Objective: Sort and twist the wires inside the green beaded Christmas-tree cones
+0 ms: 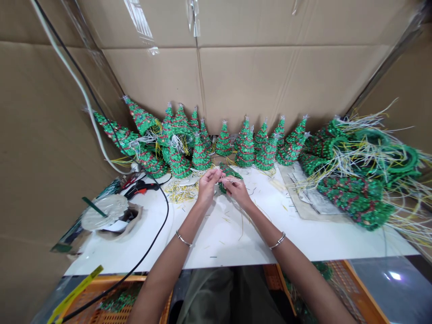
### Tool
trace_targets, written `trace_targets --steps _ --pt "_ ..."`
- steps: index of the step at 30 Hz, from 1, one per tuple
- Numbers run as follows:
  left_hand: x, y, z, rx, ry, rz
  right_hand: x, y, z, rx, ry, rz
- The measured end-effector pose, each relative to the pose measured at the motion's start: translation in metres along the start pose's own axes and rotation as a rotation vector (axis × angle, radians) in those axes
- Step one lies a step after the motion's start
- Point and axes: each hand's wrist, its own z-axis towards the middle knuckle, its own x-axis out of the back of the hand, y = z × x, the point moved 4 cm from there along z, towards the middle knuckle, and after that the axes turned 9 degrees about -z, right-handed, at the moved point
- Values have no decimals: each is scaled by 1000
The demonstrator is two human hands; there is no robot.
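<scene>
My left hand (208,182) and my right hand (236,189) meet over the middle of the white table, thumbs and fingers pinched together. Between the fingertips are thin pale wires (232,180), very small from here. Just behind and partly under the hands lies a small green tinsel Christmas tree (231,171) on its side, its near part hidden by the fingers. Wire ends trail down past my right wrist. Left of my left hand is a heap of yellow and white wire clippings (182,191).
Finished-looking tinsel trees (245,148) stand along the cardboard wall. More trees with long loose wires (354,193) are piled at the right. At the left are a glue gun (140,188), a round tub (104,212) and a black cable (165,213). Orange crates (362,292) sit below the table.
</scene>
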Motion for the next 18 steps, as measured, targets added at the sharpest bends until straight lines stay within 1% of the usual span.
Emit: trace_targets --steps 3,5,8,12,15,18 --pt "7 4 3 -31 15 -8 2 1 0 -30 27 57" --pt "12 9 5 -42 5 37 4 0 0 -27 35 74" --pt "16 18 6 -69 -76 191 7 -1 1 -27 41 66" --pt "8 28 1 -208 -235 416 7 -2 2 -37 -5 -14" --pt "0 28 -3 -282 -319 491 8 -5 1 28 2 -144" --pt "-1 26 -3 -307 -301 523 7 -9 -1 134 8 -265"
